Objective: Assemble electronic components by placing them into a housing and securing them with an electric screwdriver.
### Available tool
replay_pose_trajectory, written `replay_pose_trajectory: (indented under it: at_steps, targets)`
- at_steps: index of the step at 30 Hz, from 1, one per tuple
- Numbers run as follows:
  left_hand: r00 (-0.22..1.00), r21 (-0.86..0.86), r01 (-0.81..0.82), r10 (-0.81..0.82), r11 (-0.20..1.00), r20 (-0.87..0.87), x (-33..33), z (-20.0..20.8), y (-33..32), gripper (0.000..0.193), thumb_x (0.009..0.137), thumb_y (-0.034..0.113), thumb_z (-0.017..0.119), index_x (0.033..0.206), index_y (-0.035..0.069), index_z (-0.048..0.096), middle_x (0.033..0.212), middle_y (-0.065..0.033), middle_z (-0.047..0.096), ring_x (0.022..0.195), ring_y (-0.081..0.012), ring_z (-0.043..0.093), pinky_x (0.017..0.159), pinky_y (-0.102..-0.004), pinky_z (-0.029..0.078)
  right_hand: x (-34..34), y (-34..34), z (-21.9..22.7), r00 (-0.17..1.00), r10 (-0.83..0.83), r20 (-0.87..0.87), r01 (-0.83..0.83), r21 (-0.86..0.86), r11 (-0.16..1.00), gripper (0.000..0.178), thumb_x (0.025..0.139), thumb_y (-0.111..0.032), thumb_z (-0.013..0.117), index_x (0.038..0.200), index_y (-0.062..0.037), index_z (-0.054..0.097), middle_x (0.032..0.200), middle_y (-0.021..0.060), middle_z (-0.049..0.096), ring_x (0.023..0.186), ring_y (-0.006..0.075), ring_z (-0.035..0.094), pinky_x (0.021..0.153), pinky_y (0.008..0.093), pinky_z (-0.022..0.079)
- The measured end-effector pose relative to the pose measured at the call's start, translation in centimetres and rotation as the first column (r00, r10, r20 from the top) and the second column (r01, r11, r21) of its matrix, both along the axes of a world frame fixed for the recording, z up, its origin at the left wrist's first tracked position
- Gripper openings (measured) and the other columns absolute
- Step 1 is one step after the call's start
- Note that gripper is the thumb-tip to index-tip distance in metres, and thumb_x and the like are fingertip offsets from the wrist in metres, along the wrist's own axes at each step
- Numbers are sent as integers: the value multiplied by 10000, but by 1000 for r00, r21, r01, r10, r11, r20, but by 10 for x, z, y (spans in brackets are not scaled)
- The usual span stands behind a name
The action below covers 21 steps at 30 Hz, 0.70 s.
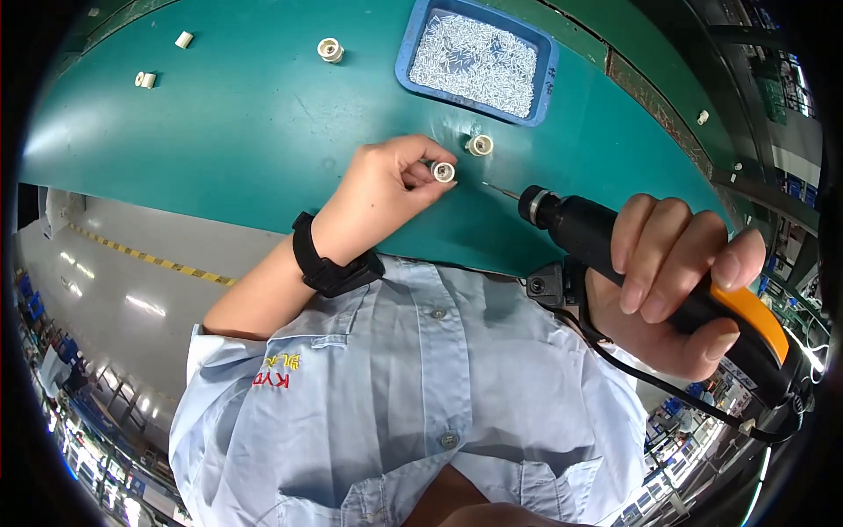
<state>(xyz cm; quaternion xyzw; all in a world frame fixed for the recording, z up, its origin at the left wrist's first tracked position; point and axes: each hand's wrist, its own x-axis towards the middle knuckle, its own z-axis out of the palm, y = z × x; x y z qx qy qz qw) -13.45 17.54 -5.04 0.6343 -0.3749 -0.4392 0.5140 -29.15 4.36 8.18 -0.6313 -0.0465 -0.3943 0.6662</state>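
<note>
My left grip [386,180] is clamped, thumb against fingertips, on a white socket piece [443,172] near the middle of my view. Its round open end faces up toward the camera, which I judge leaves the inside free of fingers. I can't tell whether its base touches the desk [263,114] or hangs just above.

At about four o'clock from it, my right grip [680,263] is wrapped around the black body of an electric screwdriver [587,230], fingers over the top. The tool slants so its thin bit [502,191] aims back at the left grip; the tip is near the piece but apart from it. That low slant probably makes for a steady hold.

Just beside the held piece, at two o'clock, a second socket piece [479,145] stands open end up, seemingly within easy reach. A third socket piece [330,50] stands farther off, between ten and eleven.

Toward half past twelve sits a blue tray [467,103], likely put there for either hand. A loose layer of slim, silvery pieces [496,70], too small to identify, covers most of its bottom, thinner near the middle.
</note>
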Motion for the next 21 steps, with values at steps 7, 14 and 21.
replay_pose_trajectory:
  at_steps: [7, 14, 21]
  targets:
    - [1000, -36, -16, 16, 999, 9, 1, 0, 1, 177, 816, -1, 724, 984, -26, 674, 842, -89, 685, 720, -109, 689, 637, -236, 544, 26, 4, -18, 990, 3, -143, -8, -39, 999, 384, 924, -391, 598, 1095, -67, 483, 636, -4, 502, 537, 127, 490, 546, 295, 389]
    - [999, -62, -35, 35, 997, -11, 0, -4, 2, 179, 806, -6, 727, 975, -31, 675, 826, -104, 681, 703, -125, 689, 624, -244, 543, 40, 20, -26, 955, -116, -275, 138, 60, 989, 350, 913, -361, 617, 1039, -60, 492, 598, 9, 492, 495, 141, 474, 519, 314, 387]
    - [999, -96, -43, 44, 994, 10, -2, -8, 1, 178, 786, -21, 722, 958, -29, 678, 807, -121, 680, 670, -145, 680, 606, -263, 537, 45, 21, -32, 944, -138, -299, 156, 34, 987, 331, 915, -348, 620, 1009, -62, 482, 598, 12, 490, 486, 144, 472, 514, 318, 395]
